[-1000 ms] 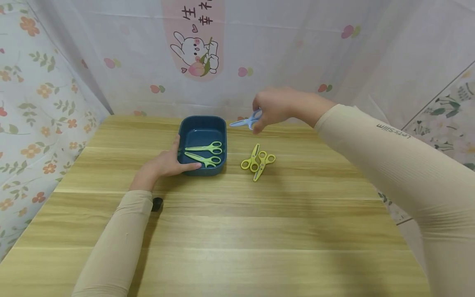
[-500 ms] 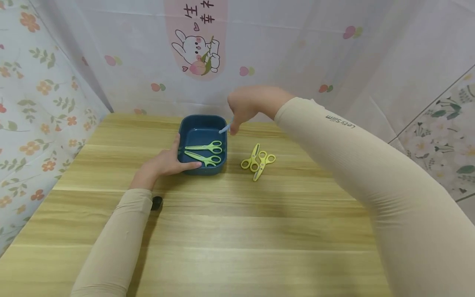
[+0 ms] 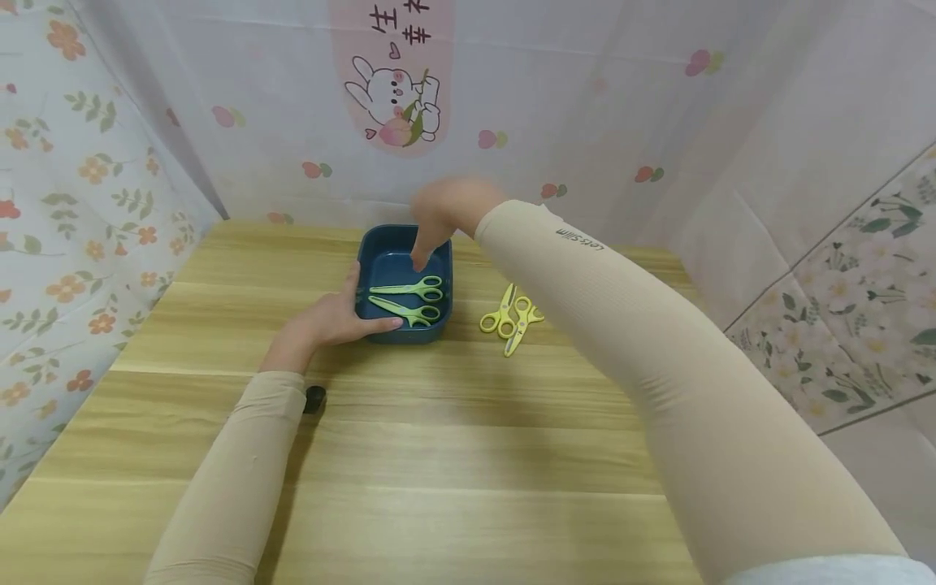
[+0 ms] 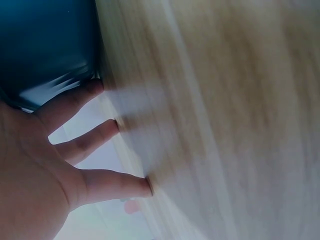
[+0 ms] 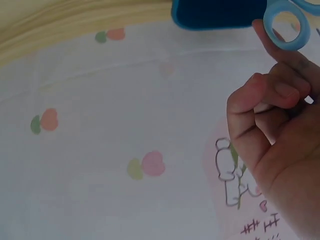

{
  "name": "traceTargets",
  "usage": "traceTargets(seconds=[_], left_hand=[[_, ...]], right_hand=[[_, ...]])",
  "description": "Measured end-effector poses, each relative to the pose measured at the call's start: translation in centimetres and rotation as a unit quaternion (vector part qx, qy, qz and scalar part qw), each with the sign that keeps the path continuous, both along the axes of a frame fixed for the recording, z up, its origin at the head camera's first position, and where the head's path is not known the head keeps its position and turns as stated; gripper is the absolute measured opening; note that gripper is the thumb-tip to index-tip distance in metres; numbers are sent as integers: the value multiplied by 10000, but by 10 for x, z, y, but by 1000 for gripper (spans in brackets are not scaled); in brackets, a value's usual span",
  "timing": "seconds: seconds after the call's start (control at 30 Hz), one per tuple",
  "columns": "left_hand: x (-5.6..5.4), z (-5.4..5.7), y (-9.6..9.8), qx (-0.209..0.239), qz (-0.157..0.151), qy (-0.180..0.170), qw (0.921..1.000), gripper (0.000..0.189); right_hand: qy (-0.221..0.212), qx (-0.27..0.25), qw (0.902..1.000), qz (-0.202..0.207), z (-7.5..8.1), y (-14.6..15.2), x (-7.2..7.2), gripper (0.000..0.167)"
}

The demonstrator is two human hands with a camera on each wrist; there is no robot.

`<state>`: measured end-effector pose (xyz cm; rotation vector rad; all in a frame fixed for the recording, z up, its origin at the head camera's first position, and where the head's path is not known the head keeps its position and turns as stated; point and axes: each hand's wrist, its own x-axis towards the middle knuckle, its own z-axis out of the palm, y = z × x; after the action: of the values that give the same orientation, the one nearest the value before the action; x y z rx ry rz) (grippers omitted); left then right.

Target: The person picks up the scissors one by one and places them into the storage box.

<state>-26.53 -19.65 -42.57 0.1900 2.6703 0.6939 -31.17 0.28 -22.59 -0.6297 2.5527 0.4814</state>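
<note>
Currently, right hand pinches blue scissors at far end of tray; left hand, spread, braces tray's left side. Possible faults: early release drops blue scissors askew; left-hand slip shifts tray.

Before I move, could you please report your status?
Left hand against dark-blue bin. Right hand above it, holding light-blue scissors. Two green scissors inside, near half.

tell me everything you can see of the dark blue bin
The dark blue bin is open-topped, rounded at the corners, smooth and plastic-looking. It sits upright toward the back of the table. Two green scissors lie in its near half. The left hand touches its left side, thumb at the near rim; the right hand hides part of its far rim.
</note>
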Motion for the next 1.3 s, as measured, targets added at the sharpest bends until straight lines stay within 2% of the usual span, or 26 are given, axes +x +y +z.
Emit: traceTargets(seconds=[0.17, 0.37, 0.5, 0.63, 0.93, 1.1, 1.3], left_hand=[[0, -1, 0, 2, -24, 21, 10000, 147], [0, -1, 0, 42, -19, 10, 10000, 146], [0, -2, -1, 64, -9, -3, 10000, 146], [1, -2, -2, 71, -10, -21, 10000, 146], [0, -3, -1, 82, -25, 45, 10000, 146], [0, -3, -1, 86, -9, 47, 10000, 146], [0, -3, -1, 157, 44, 78, 9998, 145]], right_hand=[[136, -16, 9999, 66, -15, -16, 1, 64], [417, -486, 9979, 18, -38, -30, -3, 55], [347, -736, 9966, 87, -51, -37, -9, 51], [250, -881, 9958, 38, -62, -41, -14, 51], [464, -952, 9944, -33, -88, -41, -33, 58], [469, -1168, 9920, -61, -93, -40, -36, 56], [440, -1425, 9888, -84, -82, -37, -33, 55]])
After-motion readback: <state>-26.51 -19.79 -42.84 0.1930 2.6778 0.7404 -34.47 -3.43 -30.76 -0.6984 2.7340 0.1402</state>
